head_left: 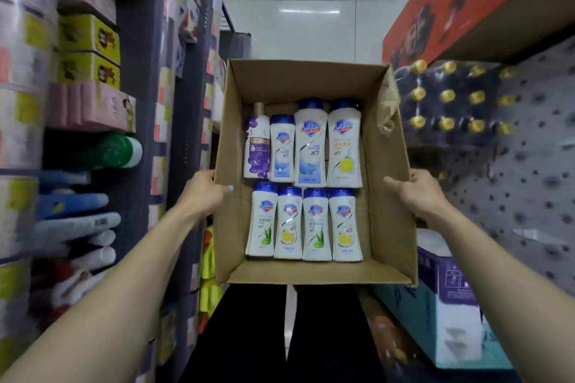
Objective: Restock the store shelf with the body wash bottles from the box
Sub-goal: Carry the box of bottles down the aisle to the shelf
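White bottles (303, 183) flat, caps away.

The box (389, 218) is open-topped brown cardboard, held level in the aisle, its flaps up. Eight bottles (303, 183) lie flat on its floor in two rows of four, caps pointing away — seven white with blue caps, one purple-flowered bottle (256, 146) at far left. The shelf (124, 149) at left is crowded with blurred goods.
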Demonstrator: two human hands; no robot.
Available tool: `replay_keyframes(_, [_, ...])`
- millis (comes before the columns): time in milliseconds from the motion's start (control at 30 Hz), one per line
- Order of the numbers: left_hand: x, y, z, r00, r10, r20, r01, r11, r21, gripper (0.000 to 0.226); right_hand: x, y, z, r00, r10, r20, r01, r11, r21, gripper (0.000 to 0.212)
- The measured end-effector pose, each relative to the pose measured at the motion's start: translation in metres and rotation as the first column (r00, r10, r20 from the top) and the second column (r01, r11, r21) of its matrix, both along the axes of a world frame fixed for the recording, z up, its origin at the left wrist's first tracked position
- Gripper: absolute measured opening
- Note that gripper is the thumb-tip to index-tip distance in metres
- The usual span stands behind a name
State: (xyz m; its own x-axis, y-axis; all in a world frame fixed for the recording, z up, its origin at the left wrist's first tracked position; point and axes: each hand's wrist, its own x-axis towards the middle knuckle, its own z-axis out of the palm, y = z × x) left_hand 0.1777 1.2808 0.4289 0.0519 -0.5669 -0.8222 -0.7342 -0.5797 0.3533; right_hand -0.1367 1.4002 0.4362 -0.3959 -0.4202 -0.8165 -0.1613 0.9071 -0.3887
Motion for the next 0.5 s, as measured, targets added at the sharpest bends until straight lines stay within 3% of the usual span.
replay_keyframes(200, [0.019,0.069,-0.047,0.999,0.018,-0.028,-0.017,0.998,0.062,0.029,0.016,0.068,-0.056,1.0,-0.014,0.01,0.013,0.998,0.059,0.035])
replay_keyframes(400, [0.034,0.11,-0.093,0.998,-0.06,-0.021,0.06,0.998,0.036,0.014,0.041,0.13,-0.11,0.995,-0.096,0.024,0.093,0.99,0.103,0.036])
replay_keyframes(500, [0.05,0.137,-0.13,0.996,-0.079,-0.03,0.08,0.997,0.019,0.019,0.064,0.159,-0.144,0.993,-0.121,-0.011,0.122,0.987,0.109,0.038])
